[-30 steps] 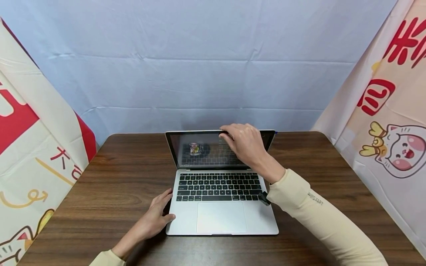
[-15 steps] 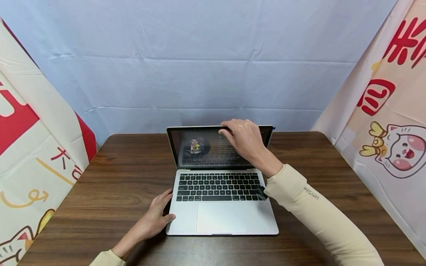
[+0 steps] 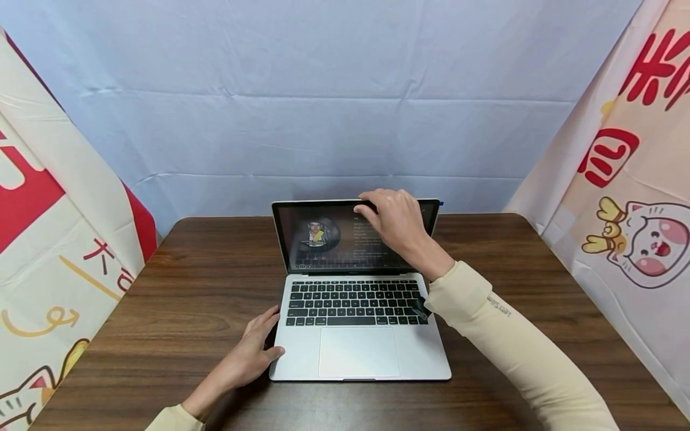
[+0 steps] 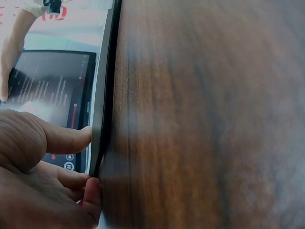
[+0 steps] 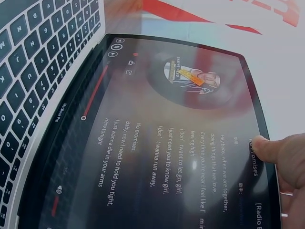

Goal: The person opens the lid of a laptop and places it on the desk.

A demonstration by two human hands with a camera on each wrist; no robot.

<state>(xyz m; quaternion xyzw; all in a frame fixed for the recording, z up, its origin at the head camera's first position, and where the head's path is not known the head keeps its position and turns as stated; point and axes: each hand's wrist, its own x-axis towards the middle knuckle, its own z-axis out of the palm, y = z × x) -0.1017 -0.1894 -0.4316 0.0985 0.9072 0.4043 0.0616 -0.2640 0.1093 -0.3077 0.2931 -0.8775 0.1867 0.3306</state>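
Observation:
A silver laptop (image 3: pixel 358 353) with black keys stands opened on the table. Its lit screen (image 3: pixel 329 257) leans back, showing a round picture and lines of text, larger in the right wrist view. My right hand (image 3: pixel 398 222) pinches the screen's top edge, thumb on the front and fingers behind. The left hand (image 3: pixel 249 357) grips the left edge of the laptop's base. In the left wrist view its thumb (image 4: pixel 69 139) lies on the top side, with curled fingers (image 4: pixel 91 195) at the edge below.
Dark wooden tabletop (image 3: pixel 215 281) surrounds the laptop. Behind it hangs a pale blue cloth (image 3: pixel 323 120), and printed banners (image 3: pixel 636 197) stand on both sides. A small black device (image 3: pixel 420 309) at the right cuff overlaps the keyboard.
The screen has tilted further back, its top edge rising in the head view. My right hand has moved up and back with it. The left hand and laptop base have stayed put.

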